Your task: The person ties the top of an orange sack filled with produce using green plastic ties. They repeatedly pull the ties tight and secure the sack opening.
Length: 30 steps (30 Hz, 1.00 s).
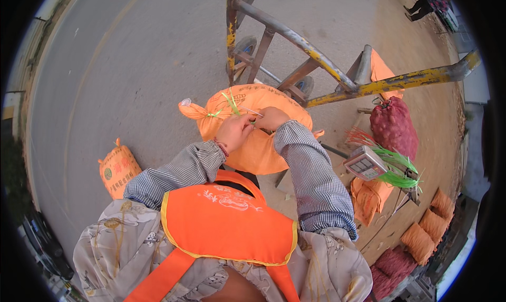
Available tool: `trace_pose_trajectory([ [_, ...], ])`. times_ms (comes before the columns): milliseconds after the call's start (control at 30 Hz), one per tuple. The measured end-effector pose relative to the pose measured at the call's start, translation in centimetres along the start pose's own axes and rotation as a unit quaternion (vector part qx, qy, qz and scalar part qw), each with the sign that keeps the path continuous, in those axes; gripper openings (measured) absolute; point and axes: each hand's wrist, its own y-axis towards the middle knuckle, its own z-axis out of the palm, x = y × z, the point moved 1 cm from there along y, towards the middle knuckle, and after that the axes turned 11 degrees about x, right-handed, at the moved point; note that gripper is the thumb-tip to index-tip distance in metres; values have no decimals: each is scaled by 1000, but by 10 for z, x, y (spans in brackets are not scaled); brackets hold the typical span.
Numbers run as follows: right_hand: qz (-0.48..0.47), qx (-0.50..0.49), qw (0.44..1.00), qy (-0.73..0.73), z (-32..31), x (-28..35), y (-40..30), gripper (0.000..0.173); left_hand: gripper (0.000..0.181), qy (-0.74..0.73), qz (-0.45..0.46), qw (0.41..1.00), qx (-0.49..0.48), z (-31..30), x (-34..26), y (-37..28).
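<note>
Before me is a full orange woven sack with printed writing, close against the metal frame of a hand cart. My left hand is on top of it, fingertips pinching at the sack's mouth, where a bit of green shows. Close beside it, my right hand is curled around a thin metal rod, perhaps a sack needle, that points up and left. A dark gap in the sack shows below my fingers. Green plastic twine stands up near my left hand, and more binds the sack's left corner.
The worn yellow cart frame with wheels rises ahead. To the right are a red mesh sack, a scale display, green plastic strips and folded orange sacks. Another orange sack stands left, beside the road.
</note>
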Motion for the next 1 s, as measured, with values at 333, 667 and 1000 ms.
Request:
trace_pose_trajectory([
  [333, 16, 58, 993, 104, -9, -7, 13, 32, 17, 125, 47, 991, -14, -2, 3, 9],
  [667, 8, 135, 953, 272, -14, -6, -5, 27, 18, 156, 74, 985, -4, -2, 4, 21],
  [1000, -15, 134, 947, 291, -10, -8, -5, 28, 14, 72, 53, 995, -33, 2, 18, 11],
])
